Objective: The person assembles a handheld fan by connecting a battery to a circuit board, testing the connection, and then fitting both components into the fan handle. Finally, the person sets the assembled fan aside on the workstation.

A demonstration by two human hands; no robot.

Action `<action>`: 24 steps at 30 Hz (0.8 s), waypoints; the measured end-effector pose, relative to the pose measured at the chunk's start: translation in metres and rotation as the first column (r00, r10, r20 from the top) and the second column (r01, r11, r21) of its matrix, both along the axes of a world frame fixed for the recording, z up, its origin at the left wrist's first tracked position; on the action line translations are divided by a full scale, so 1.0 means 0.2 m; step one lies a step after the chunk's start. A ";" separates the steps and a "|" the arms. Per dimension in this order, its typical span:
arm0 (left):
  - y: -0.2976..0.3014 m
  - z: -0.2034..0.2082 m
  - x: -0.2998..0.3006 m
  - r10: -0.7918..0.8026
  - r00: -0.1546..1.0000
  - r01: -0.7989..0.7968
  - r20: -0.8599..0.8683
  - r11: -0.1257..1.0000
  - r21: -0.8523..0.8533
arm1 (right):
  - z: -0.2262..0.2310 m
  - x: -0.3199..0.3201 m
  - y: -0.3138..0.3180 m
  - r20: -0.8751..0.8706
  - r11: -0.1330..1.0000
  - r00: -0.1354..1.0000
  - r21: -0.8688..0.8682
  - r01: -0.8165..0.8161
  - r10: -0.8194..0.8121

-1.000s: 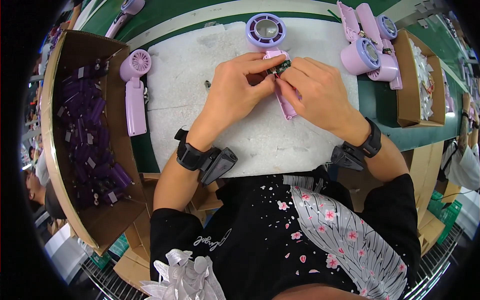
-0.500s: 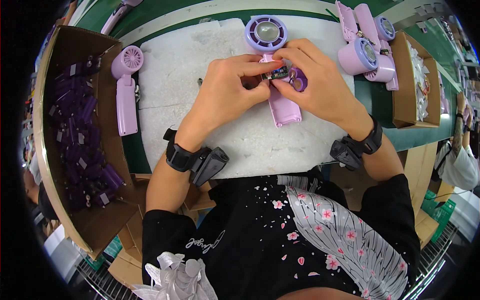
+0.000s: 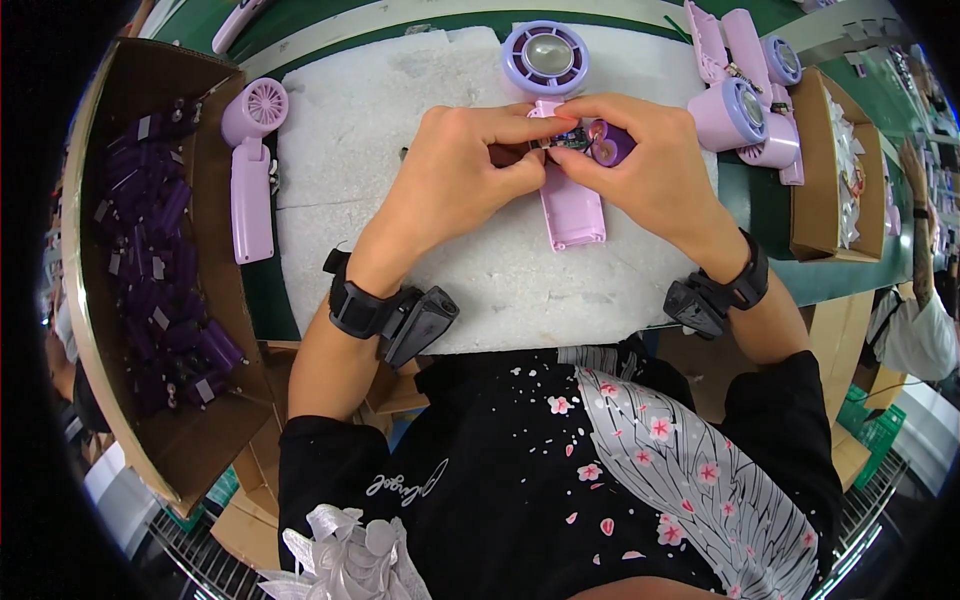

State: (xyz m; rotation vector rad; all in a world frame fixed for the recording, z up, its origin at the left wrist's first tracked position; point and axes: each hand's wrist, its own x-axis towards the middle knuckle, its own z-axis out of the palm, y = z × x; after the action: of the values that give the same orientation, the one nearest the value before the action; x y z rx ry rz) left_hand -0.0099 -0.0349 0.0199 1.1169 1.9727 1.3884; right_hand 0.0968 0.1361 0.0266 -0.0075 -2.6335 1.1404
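In front of me an opened handheld fan lies on the white foam sheet, its round lilac head [image 3: 545,58] pointing away and its pink handle shell [image 3: 573,215] toward me. Over the upper part of that handle, my left hand [image 3: 470,165] and my right hand [image 3: 640,160] pinch a small green circuit board [image 3: 570,139] between thumbs and fingertips. Beside the board, next to my right fingers, shows a purple battery cell [image 3: 610,143]. The fingers hide part of the board and its wires.
A cardboard box [image 3: 225,330] of purple battery cells stands at left, beside another pink fan [image 3: 252,195]. Several pink fan parts [image 3: 725,115] lie at far right, by a carton [image 3: 815,170] of white pieces. The foam sheet [image 3: 350,240] covers the green bench. Another person's arm shows at the right rim.
The board has turned slightly in my fingers and sits lower toward the handle. More of the purple battery cell's end shows now beside my right hand.
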 end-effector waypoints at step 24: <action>-0.02 -0.03 -0.05 0.163 0.962 -0.170 0.217 0.985 0.016 | 0.08 0.05 0.12 -0.035 0.947 0.999 0.319 0.018 -0.008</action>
State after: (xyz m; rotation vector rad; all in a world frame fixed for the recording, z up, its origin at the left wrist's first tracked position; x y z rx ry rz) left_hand -0.0196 -0.0394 0.0131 0.7907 1.9271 1.5637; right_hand 0.1069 0.1603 0.0419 0.0569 -2.7514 0.6900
